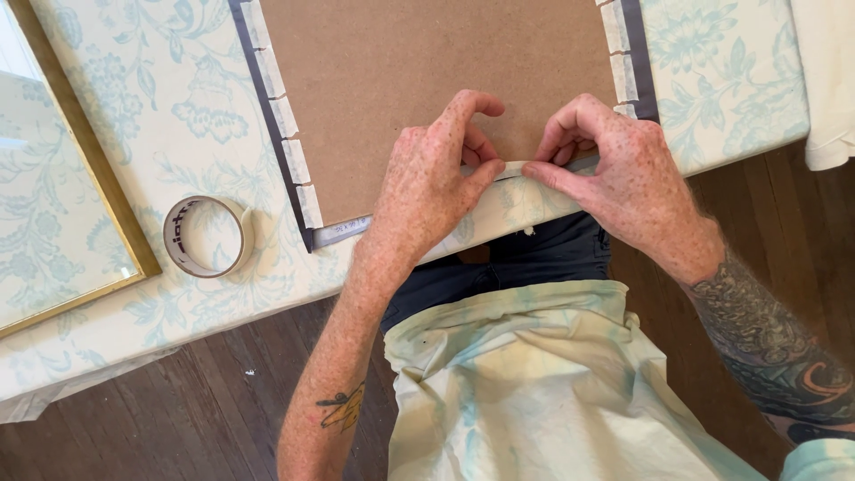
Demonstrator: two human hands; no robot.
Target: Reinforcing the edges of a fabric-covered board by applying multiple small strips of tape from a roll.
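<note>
The left hand (427, 183) and right hand (614, 169) meet at the near edge of the brown backing board (427, 71), each pinching a strip of tape (512, 169) between thumb and fingers, closed on it. The strip lies along the board's near edge over the dark frame (285, 160). Short tape pieces (289, 116) already line both sides. This looks like the taping step; pressing the strip down flat seems called for. A tape roll (209, 236) lies to the left on the floral tabletop (178, 107), beside a gold-framed glass (53, 205).
</note>
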